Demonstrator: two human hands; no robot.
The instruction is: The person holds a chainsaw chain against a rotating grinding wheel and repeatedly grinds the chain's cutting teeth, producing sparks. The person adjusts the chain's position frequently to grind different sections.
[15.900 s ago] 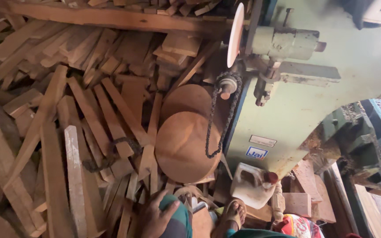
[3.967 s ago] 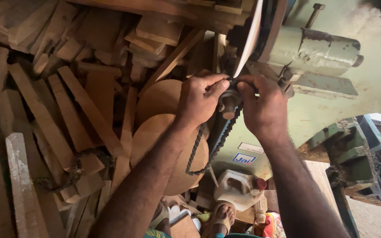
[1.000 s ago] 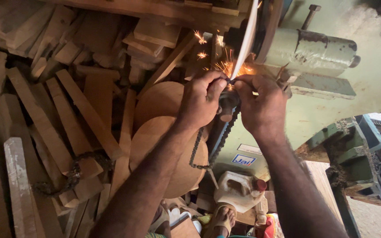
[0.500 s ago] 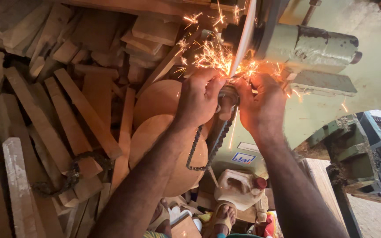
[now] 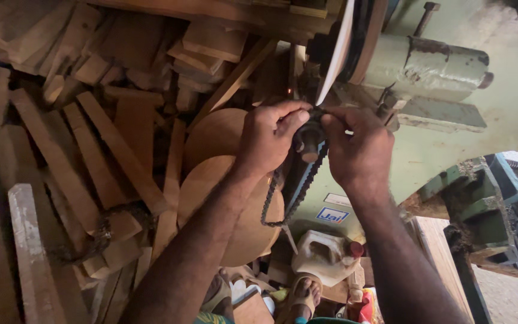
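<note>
My left hand point(image 5: 269, 140) and my right hand point(image 5: 358, 147) pinch a dark saw chain point(image 5: 298, 193) between them, just under the edge of a pale grinding disc point(image 5: 338, 51) on a green machine point(image 5: 451, 108). The chain passes over a small round post point(image 5: 309, 139) between my hands, and its loop hangs down below them. Only a faint spark shows at the disc's edge.
A heap of wooden planks and offcuts point(image 5: 73, 156) fills the left. Two round wooden discs point(image 5: 223, 198) lean behind the chain. A white plastic jug point(image 5: 325, 258) with a red cap lies below. My sandalled foot point(image 5: 300, 295) is at the bottom.
The shower of sparks seen half a second ago has died away. My hands stay at the disc, holding the chain in nearly the same place.
</note>
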